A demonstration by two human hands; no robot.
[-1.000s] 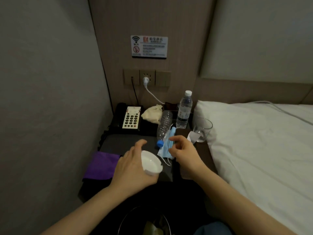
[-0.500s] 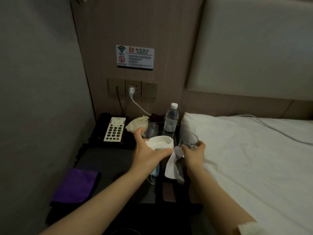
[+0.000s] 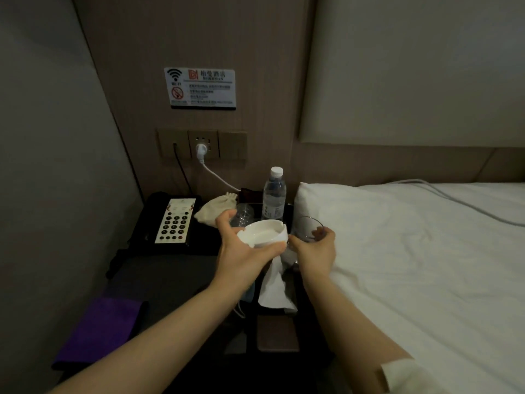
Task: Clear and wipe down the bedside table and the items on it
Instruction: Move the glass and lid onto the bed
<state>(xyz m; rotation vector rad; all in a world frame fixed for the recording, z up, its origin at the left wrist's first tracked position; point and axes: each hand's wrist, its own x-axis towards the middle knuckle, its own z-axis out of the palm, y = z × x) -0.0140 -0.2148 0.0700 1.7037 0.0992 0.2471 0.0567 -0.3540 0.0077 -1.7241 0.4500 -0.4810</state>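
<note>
Holding two breakables at once, so go steady here. Your left hand [image 3: 241, 257] has its fingers and thumb curled round the rim of the white ashtray [image 3: 262, 233], carried level above the middle of the bedside table [image 3: 159, 280]. Your right hand [image 3: 314, 251] is wrapped round the drinking glass [image 3: 308, 228] at the table's 3 o'clock edge, hard against the pillow [image 3: 355, 223]; whether the glass is lifted or standing I cannot tell. A white tissue [image 3: 274, 285] hangs below the two hands down onto the table. At 12 o'clock stands a full water bottle [image 3: 274, 194], with a crushed clear bottle [image 3: 244, 214] just beside it at 11, partly hidden by your left fingers. A cloth pouch [image 3: 217, 209] lies beyond, and the telephone [image 3: 173, 220] sits at 10 o'clock. The purple cloth [image 3: 99, 334] waits at 7 o'clock, well apart from the hands. Risks, as I judge them: ashtray and glass are nearly touching, and a knock could chip either. The ashtray grip is on the rim only, so tilting may let it slip. Swinging the left hand back could topple the upright bottle. The tissue may drop when the hands part. Light is poor.
</note>
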